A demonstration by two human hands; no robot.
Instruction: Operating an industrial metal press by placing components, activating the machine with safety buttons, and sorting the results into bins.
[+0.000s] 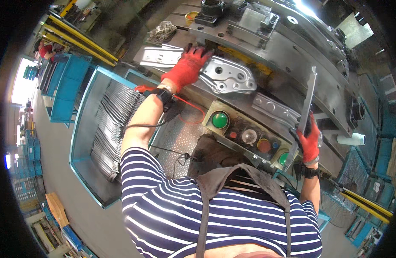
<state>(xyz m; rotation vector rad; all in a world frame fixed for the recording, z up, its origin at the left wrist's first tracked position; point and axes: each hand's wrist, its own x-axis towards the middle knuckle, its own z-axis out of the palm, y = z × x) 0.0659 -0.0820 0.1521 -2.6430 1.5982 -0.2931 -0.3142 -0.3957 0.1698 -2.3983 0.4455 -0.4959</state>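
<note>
My left hand (187, 66), in a red glove with dark fingertips, lies with fingers spread on a long stamped metal part (232, 79). That part has round holes and a broad rounded end, and rests along the near edge of the press bed. On the right, my right hand (309, 139), also red-gloved, is closed around a similar metal part (310, 94) seen edge-on and standing steeply. Between the hands, another stamped metal part (275, 107) lies on the ledge behind the control box, its right end close to my right hand.
A control box (211, 107) with green buttons sits before me. At left, a blue bin (84, 129) holds a row of stacked metal parts (116, 124). The press bed (292, 51) carries die blocks. A crumpled rag (162, 31) and yellow cup (191, 17) lie farther back. Cables hang nearby.
</note>
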